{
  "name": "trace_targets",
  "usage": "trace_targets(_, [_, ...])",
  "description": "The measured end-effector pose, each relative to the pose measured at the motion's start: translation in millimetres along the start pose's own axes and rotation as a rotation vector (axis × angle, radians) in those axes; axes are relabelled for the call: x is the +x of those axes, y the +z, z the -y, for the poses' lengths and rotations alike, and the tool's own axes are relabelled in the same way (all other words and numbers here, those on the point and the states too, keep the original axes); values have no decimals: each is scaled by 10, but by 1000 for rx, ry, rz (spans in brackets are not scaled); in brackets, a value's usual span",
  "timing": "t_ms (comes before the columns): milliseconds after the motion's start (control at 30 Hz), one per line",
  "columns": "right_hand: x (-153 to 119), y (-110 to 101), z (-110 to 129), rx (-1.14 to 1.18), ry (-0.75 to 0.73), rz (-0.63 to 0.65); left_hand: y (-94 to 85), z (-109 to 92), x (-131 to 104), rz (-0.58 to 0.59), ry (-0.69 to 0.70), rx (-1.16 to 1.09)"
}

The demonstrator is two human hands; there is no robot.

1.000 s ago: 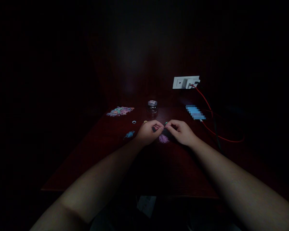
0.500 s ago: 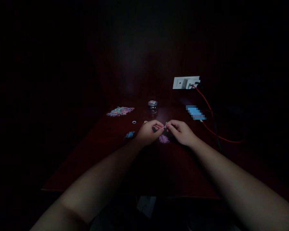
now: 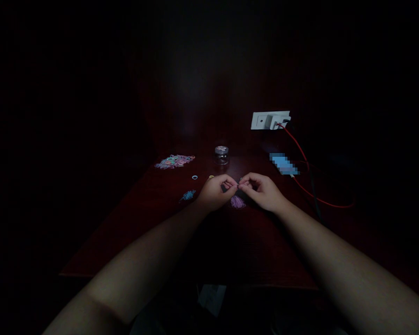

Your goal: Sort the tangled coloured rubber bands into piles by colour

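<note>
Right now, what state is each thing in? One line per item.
left hand: thumb and fingers pinched; contents too small to tell
right hand: pinched, close to the left
purple pile: loosely heaped
blue pile: loosely heaped
mixed-colour pile: spread out
jar: upright, looks lidded
phone: lying down, cable attached
charger: plugged in
red cable: slack, curved

- My feed shows a glossy, plastic-looking jar [image 3: 221, 155]
- Under the jar, I see faintly shiny, wooden-looking tabletop [image 3: 139, 209]
- Right of the jar, smooth plastic socket plate [image 3: 260, 121]
- Left of it, rubbery-looking bands [image 3: 174, 162]
</note>
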State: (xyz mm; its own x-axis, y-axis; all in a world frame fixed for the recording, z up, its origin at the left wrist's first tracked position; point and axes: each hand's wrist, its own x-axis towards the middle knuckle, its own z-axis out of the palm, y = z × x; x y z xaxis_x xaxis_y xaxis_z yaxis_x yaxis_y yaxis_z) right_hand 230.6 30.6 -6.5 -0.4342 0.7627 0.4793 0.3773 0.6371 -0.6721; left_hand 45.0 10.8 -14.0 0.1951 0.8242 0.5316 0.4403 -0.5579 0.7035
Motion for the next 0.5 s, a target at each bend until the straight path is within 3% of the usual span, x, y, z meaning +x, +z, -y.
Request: trace_targets(500, [6, 29, 6, 53, 9, 54, -30, -56, -3, 25, 32, -1])
